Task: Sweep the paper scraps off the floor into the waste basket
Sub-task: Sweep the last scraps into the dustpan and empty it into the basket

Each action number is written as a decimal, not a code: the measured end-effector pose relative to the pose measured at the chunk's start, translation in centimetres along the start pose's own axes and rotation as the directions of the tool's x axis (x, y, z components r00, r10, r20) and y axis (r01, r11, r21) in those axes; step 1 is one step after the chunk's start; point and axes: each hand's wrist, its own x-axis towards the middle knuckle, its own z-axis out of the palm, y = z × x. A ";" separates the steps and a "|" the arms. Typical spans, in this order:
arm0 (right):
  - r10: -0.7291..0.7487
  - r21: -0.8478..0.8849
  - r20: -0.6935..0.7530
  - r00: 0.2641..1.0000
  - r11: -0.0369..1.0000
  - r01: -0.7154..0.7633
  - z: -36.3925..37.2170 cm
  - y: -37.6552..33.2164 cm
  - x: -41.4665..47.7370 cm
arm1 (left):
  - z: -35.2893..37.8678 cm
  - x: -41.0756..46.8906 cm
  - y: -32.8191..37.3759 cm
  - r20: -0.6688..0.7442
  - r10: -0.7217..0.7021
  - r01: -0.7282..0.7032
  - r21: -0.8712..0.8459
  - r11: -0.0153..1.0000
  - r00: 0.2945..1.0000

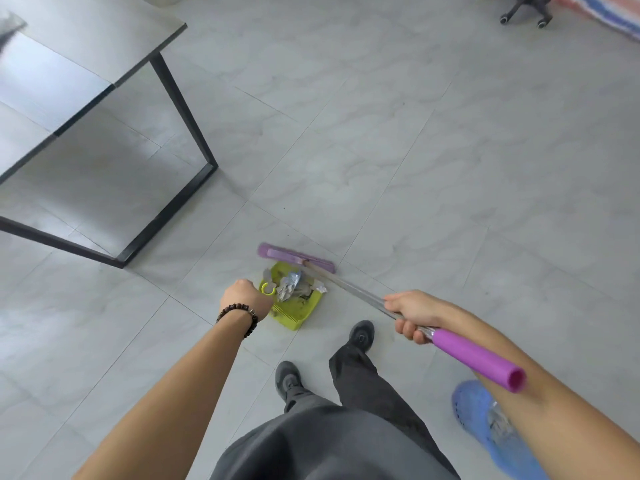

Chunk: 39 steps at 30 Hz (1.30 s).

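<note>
A lime-green dustpan sits on the tiled floor just ahead of my feet, with crumpled paper scraps piled in it. My left hand grips the dustpan's upright handle, whose ring end shows beside my fist. A purple broom head rests at the pan's far edge. My right hand grips the broom's clear shaft just above its purple grip. A blue waste basket with paper inside stands at the lower right, partly hidden by my right forearm.
A grey table with a black metal frame leg stands at the left. An office chair base on castors is at the far right top, beside a striped cloth. My two shoes stand behind the dustpan.
</note>
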 end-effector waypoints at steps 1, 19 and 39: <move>-0.002 0.016 -0.009 1.000 1.000 0.002 0.1 -0.8 0.4 | -0.3 0.1 -0.3 0.003 -0.010 0.010 -0.003 1.000 1.000; 0.054 -0.144 0.058 0.997 0.988 -0.046 6.9 1.9 4.4 | -1.5 2.1 -0.7 0.035 -0.137 0.138 -0.030 0.990 0.990; 0.130 0.280 0.161 0.978 0.944 -0.172 4.6 1.9 1.0 | 2.1 1.1 -5.4 0.670 -0.003 0.550 -0.607 0.574 0.743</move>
